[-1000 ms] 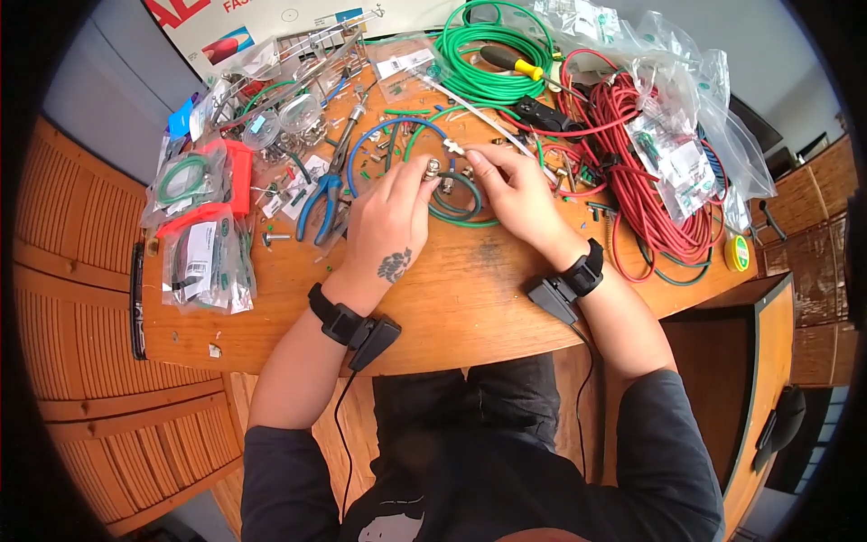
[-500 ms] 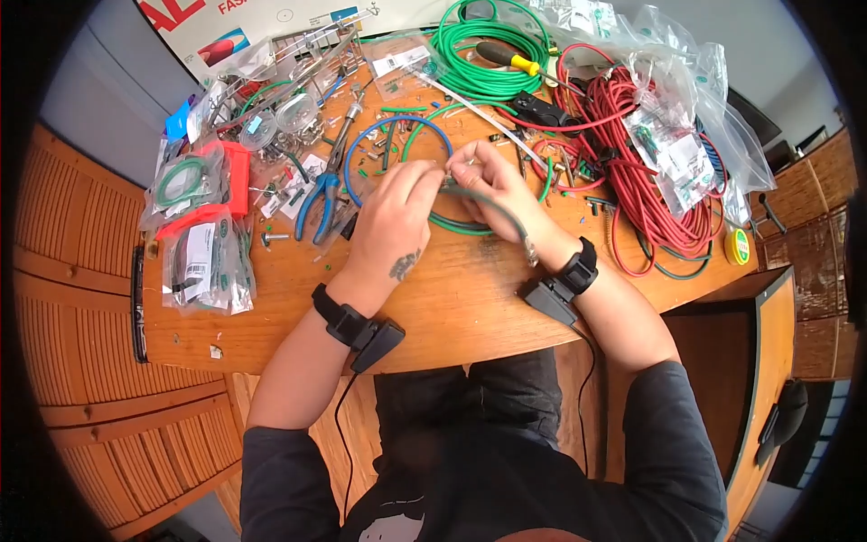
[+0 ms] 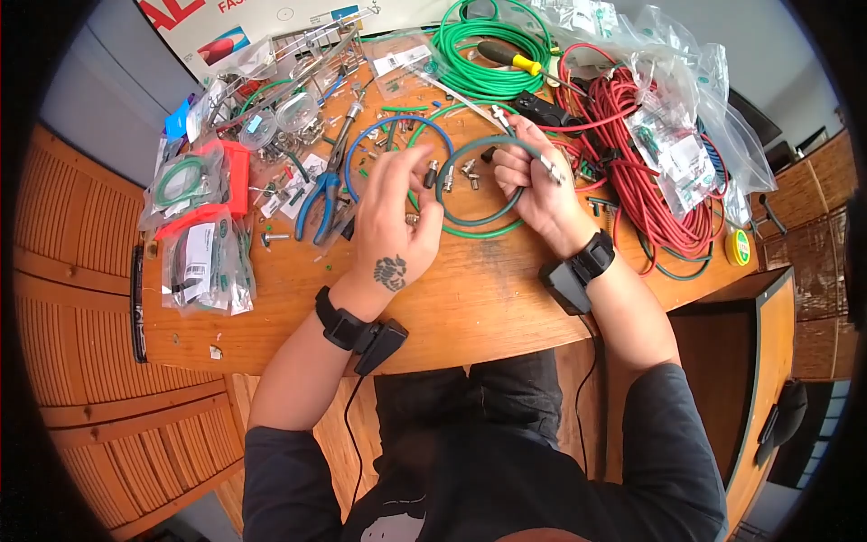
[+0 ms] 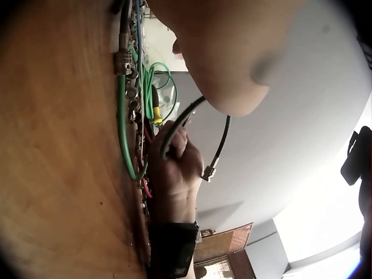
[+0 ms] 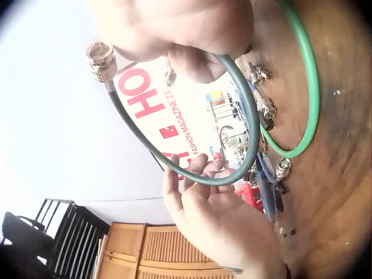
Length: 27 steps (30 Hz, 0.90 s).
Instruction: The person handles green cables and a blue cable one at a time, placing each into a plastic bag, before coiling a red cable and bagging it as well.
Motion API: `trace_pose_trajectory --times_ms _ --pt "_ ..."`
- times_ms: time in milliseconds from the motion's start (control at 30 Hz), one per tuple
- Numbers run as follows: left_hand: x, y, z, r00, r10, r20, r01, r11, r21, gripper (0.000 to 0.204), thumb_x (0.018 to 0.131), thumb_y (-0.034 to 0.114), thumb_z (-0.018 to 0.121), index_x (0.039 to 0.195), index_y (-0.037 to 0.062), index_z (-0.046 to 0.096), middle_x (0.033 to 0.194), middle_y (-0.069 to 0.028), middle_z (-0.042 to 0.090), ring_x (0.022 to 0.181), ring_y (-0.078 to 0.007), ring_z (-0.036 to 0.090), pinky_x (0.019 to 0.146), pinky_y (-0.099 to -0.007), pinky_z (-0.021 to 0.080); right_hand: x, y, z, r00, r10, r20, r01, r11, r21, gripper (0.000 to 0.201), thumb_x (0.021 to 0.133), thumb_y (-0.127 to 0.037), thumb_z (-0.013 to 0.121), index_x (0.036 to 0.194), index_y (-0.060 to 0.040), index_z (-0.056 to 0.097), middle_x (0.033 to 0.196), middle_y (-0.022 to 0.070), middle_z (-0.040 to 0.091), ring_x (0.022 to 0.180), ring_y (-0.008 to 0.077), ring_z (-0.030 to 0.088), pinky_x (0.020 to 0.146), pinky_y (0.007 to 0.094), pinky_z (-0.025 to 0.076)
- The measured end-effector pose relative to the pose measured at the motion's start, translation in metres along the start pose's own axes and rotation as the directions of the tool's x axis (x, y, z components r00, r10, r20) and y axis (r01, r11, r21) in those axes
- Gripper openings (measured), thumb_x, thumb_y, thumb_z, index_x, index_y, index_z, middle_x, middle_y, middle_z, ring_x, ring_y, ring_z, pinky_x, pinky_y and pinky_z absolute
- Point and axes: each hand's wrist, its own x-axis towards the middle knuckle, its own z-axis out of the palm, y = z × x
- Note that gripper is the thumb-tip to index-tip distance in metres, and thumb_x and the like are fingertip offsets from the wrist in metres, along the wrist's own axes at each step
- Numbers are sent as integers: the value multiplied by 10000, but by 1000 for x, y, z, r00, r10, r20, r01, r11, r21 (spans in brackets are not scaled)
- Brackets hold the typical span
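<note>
My right hand [image 3: 546,194] grips a short dark green cable [image 3: 471,219], its fingers curled and palm turned up. The cable bows out in a loop toward the left. One silvery twist-on plug [image 3: 553,172] lies over the right fingers, and the other plug [image 3: 500,116] sticks up past the fingertips. In the right wrist view, the first plug [image 5: 102,61] shows its round metal collar. My left hand [image 3: 395,212] stands left of the loop, fingers loosely bent with nothing between them. A bright green cable [image 5: 311,87] lies on the table below.
Blue-handled pliers [image 3: 321,210] and a blue cable loop [image 3: 361,135] lie left of centre. A green coil [image 3: 488,77], a yellow-black screwdriver [image 3: 510,59] and a red cable bundle [image 3: 673,208] lie behind and right. Bagged parts [image 3: 208,257] and red bins [image 3: 239,176] are at left.
Both hands were close together at the cable's plugs; now they are apart. The left hand has let go. My right hand has moved right, turned palm up, with the cable spread in a loop.
</note>
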Motion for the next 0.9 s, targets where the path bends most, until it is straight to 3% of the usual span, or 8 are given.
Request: trace_pose_trajectory --times_ms 200,367,500,533,667,733,867,900 --pt "-6 9 2 937 -203 286 302 880 -367 454 973 78 514 1399 -23 393 951 -90 634 718 -104 579 670 -256 485 0 5 4 997 -42 -66 40 999 -35 105 1030 -83 387 1073 -103 480 658 -48 307 536 54 262 453 200 236" --pt "-7 -12 18 943 -284 173 331 857 -394 414 1012 134 504 1398 10 421 964 -70 631 681 -62 551 581 -203 466 -7 6 12 996 -57 69 70 975 -212 124 1029 -87 391 1108 -100 485 674 -38 329 536 56 274 459 196 243" --pt "6 -9 1 895 -411 172 442 770 -459 356 1036 184 470 1371 65 485 924 -45 617 588 -28 498 488 -164 433 -5 4 4 967 217 131 -226 972 60 197 1039 -218 412 1177 -105 496 680 -24 369 535 57 297 477 188 269" --pt "10 0 -5 836 -516 186 539 710 -453 300 1029 121 442 1293 107 584 831 -52 630 608 -90 551 585 -256 465 -8 0 13 961 251 115 -258 965 45 216 1036 -256 426 1172 -106 501 686 -16 384 534 56 303 479 186 273" --pt "7 -15 -3 922 -363 139 387 830 -402 291 1022 92 445 1253 108 621 831 -46 606 615 -90 537 592 -270 465 -11 -2 19 964 237 118 -229 971 -72 242 1016 -318 500 1132 -106 517 718 12 446 538 47 335 483 181 286" --pt "9 -21 -2 999 16 43 -10 988 -154 294 1003 43 462 1225 104 645 860 -42 565 621 -92 532 611 -282 469 -11 1 18 968 155 195 -102 961 -258 184 993 -257 572 1083 -105 519 736 -6 489 532 35 353 475 176 281" --pt "8 -18 -4 997 58 50 -52 994 -98 332 984 7 487 1269 115 619 885 -46 526 614 -96 531 596 -270 472 -12 12 17 981 115 156 -16 852 -523 144 951 -146 642 1008 -113 514 752 -19 543 539 19 397 454 178 266" --pt "9 -9 -8 984 -156 92 175 948 -265 338 979 18 515 1305 89 568 897 -39 535 633 -96 540 598 -244 468 -12 9 19 981 116 158 -16 851 -524 144 951 -146 642 1008 -113 514 752 -19 543 539 19 397 454 178 266"
